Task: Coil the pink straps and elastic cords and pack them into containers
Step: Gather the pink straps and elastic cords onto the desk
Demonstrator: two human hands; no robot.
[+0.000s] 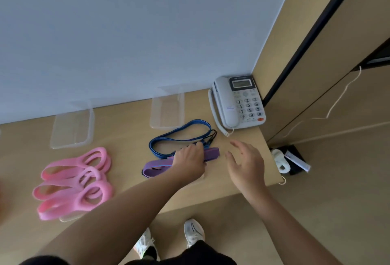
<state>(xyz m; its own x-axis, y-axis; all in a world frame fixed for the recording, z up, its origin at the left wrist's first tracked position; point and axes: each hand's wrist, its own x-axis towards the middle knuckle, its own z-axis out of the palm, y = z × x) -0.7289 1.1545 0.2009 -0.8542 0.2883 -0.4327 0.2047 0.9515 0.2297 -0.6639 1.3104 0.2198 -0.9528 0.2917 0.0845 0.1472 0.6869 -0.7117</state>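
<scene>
A pile of pink straps (73, 182) lies on the left of the wooden desk (130, 159). A blue elastic cord (179, 136) loops in the middle, with a purple strap (156, 166) just in front of it. My left hand (190, 159) rests on the purple strap and the blue cord, fingers curled over where they meet. My right hand (247, 165) hovers open to the right of the strap, fingers spread, holding nothing. Two clear plastic containers stand at the back: one on the left (72, 125), one in the middle (167, 110).
A grey desk telephone (238, 102) sits at the back right corner, against the wall. The desk's right edge is close to my right hand. A clear lid (69, 218) shows under the pink pile. On the floor are my shoes (193, 233) and a black box (293, 159).
</scene>
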